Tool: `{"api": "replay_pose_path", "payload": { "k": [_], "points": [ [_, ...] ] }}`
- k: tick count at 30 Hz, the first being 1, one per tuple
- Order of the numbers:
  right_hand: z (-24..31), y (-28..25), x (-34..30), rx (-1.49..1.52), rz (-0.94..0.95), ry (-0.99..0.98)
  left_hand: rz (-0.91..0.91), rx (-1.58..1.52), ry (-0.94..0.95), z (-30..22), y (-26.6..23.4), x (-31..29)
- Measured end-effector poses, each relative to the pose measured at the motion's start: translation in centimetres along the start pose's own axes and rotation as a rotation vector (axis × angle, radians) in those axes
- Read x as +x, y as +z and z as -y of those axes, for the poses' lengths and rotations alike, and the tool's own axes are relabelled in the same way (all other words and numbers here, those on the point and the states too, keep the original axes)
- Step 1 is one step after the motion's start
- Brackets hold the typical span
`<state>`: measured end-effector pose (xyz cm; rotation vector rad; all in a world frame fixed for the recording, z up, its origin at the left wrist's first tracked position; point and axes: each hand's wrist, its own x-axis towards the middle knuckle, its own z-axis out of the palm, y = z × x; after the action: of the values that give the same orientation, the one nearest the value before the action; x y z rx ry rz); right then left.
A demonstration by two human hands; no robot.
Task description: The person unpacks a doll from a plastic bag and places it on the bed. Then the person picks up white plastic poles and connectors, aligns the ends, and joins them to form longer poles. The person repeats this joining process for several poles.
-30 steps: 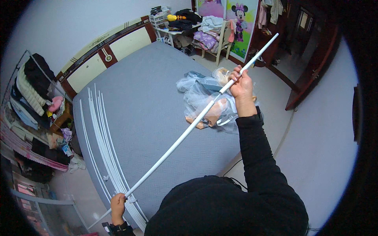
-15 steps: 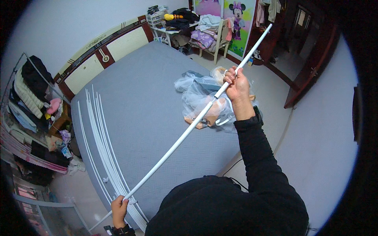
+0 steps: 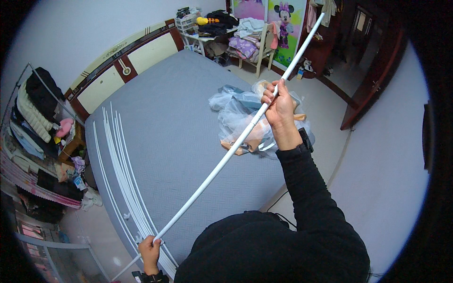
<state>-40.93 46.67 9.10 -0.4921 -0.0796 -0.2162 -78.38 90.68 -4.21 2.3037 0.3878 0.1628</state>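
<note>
Pole [image 3: 240, 138]: is being held in left hand [image 3: 149, 254] at lower left and right hand [image 3: 281, 107] at upper right, fingers [image 3: 268, 94] clamped round it; is slanting over bed [image 3: 188, 118], mid-frame.

Wide fisheye view from my head, close above my torso [image 3: 264, 250], looking down over the grey bed [image 3: 179, 151] toward its headboard [image 3: 151, 47].

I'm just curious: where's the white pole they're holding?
In the head view, the white pole slants over the bed, gripped by the left hand low left and the right hand right of centre.
</note>
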Motion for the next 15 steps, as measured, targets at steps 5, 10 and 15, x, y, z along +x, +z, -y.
{"api": "replay_pose_path", "payload": {
  "k": [5, 10, 15],
  "points": [
    [0.2, 0.6, -0.8, 0.026, 0.069, 0.089, 0.0, 0.029, -0.046, -0.1, 0.8, -0.2],
    [-0.4, 0.4, -1.2, 0.044, 0.097, 0.182, 0.088, -0.138, -0.159, 1.6, 1.2, -0.5],
    [-0.8, 0.2, -1.4, -0.229, -0.074, 0.203, 0.045, -0.161, -0.148, 2.8, 1.8, -1.0]
  ]
}}
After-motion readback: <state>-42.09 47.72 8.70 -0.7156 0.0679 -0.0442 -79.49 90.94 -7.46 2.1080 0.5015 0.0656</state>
